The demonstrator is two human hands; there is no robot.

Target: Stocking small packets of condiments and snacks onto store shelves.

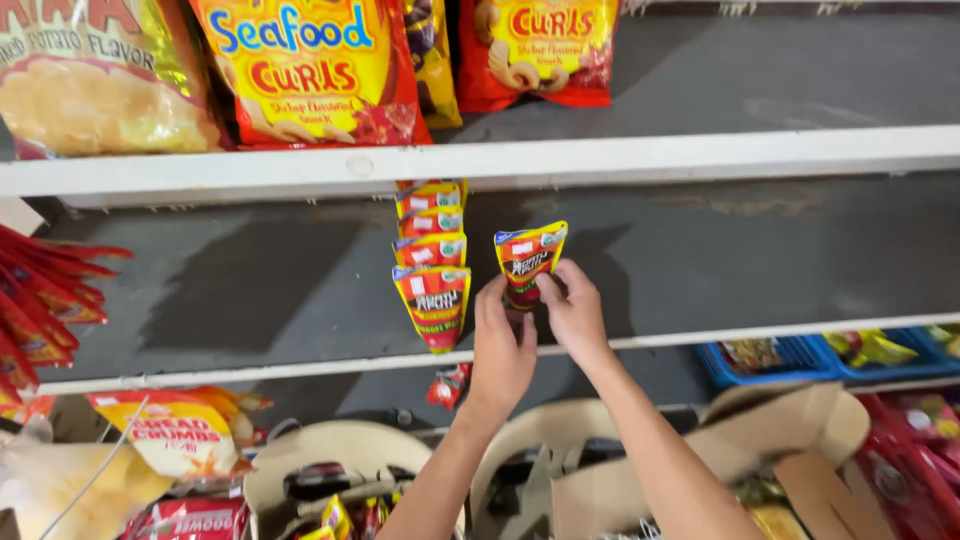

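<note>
Left hand (500, 352) and right hand (572, 312) both pinch one red-and-yellow sauce pouch (529, 260), held upright against the grey shelf back (750, 255). At nine o'clock, just beside it, a row of matching pouches (431, 260) stands. At five o'clock lies an open cardboard box (790, 440).

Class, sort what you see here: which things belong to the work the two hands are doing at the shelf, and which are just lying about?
In hand:
- left hand and right hand, both gripping a small red-and-yellow foil sachet
- column of matching red-and-yellow sachets alongside

Lying about:
- large yellow snack bags on the shelf above
- blue plastic basket
- open brown cardboard box
</note>
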